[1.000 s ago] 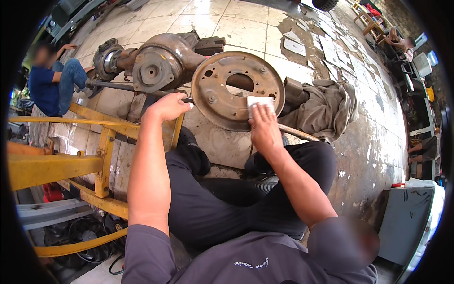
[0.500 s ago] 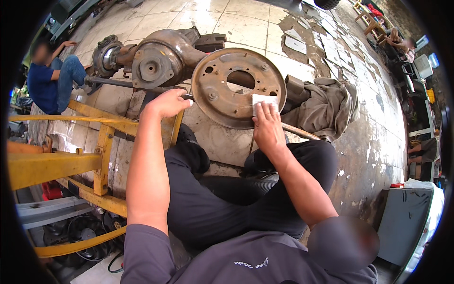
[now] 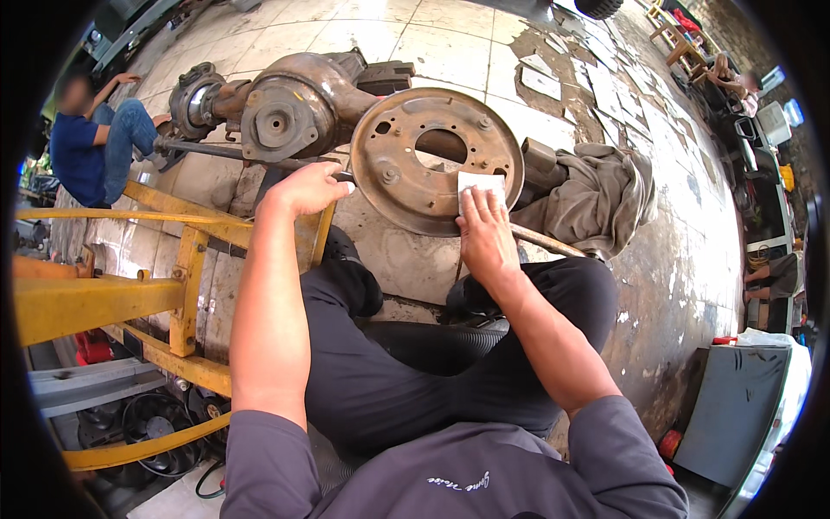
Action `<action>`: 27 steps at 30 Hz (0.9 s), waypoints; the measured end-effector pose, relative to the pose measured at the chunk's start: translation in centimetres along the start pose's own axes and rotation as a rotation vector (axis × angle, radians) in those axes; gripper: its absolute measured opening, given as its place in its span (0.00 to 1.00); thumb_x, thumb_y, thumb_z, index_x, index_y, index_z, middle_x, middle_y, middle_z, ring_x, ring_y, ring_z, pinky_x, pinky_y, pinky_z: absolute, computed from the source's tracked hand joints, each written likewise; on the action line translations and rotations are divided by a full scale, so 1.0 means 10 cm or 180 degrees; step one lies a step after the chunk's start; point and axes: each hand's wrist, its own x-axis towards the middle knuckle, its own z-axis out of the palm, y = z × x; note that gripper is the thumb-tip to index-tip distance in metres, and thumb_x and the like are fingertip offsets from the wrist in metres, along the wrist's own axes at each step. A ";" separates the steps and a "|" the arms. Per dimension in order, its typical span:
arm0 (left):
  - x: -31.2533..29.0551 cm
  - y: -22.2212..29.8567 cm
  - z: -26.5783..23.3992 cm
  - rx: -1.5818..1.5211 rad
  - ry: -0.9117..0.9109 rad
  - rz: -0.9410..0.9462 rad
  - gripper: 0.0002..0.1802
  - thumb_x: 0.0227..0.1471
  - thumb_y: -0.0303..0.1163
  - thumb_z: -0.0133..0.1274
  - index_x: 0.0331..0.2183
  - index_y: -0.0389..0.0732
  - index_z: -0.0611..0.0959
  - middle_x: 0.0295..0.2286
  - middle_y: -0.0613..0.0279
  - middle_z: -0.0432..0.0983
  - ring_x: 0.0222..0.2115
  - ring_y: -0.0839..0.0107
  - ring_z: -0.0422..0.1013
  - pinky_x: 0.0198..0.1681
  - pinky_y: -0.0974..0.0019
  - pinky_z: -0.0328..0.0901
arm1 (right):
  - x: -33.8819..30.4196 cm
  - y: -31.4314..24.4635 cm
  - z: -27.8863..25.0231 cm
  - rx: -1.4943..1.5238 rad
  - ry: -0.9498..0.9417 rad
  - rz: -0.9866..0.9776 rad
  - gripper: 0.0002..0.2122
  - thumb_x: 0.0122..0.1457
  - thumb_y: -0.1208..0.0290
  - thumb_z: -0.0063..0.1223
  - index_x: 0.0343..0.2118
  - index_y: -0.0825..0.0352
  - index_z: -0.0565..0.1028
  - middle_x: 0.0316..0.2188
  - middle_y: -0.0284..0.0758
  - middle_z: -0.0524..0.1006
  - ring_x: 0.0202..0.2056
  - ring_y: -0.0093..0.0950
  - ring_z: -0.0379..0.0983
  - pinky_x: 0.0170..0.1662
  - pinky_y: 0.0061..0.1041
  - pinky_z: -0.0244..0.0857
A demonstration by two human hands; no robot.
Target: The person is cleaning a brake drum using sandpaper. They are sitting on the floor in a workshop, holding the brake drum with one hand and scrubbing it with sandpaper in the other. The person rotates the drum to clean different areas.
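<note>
A round brown metal backing plate (image 3: 415,199) with a large centre hole stands in front of me, joined to a rusty axle housing (image 3: 324,99). My right hand (image 3: 486,233) presses a small white folded sheet (image 3: 481,182) flat against the plate's lower right face, fingers lying over it. Whether the sheet is paper or cloth I cannot tell. Just left of the plate's rim, my left hand (image 3: 303,190) has its fingers and thumb bent around the end of a dark metal bar (image 3: 216,152), apart from the plate's face.
A yellow metal frame (image 3: 112,303) fills the left side, close to my left forearm. Behind it a person (image 3: 86,147) sits on the floor. A grey-brown cloth (image 3: 596,195) lies right of the plate. At the lower right stands a grey cabinet (image 3: 731,415). Broken tiles (image 3: 540,82) lie farther off.
My right hand and the white sheet have shifted slightly left on the plate. A dark blurred shape over my right upper arm is gone. My left hand stays put.
</note>
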 end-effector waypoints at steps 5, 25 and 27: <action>0.02 -0.08 0.02 -0.0014 0.0105 0.0012 0.40 0.57 0.41 0.56 0.62 0.30 0.61 0.52 0.44 0.73 0.52 0.60 0.71 0.57 0.62 0.63 | -0.03 -0.05 0.06 0.0048 0.0004 -0.0312 0.24 0.67 0.64 0.42 0.63 0.70 0.62 0.65 0.45 0.60 0.67 0.46 0.50 0.68 0.45 0.44; 0.04 -0.10 0.03 -0.0075 0.0083 -0.0012 0.39 0.58 0.42 0.56 0.62 0.31 0.62 0.52 0.45 0.74 0.53 0.62 0.70 0.58 0.62 0.62 | -0.13 -0.11 0.03 0.0098 -0.0189 -0.0438 0.23 0.68 0.65 0.38 0.63 0.71 0.62 0.65 0.47 0.61 0.68 0.47 0.49 0.69 0.46 0.43; 0.03 -0.08 0.02 0.0063 0.0077 0.0029 0.39 0.57 0.42 0.55 0.62 0.30 0.63 0.53 0.44 0.72 0.53 0.60 0.71 0.58 0.62 0.62 | -0.06 -0.07 0.00 0.0105 -0.0089 -0.0175 0.23 0.68 0.64 0.38 0.62 0.71 0.62 0.64 0.47 0.61 0.68 0.47 0.49 0.69 0.45 0.44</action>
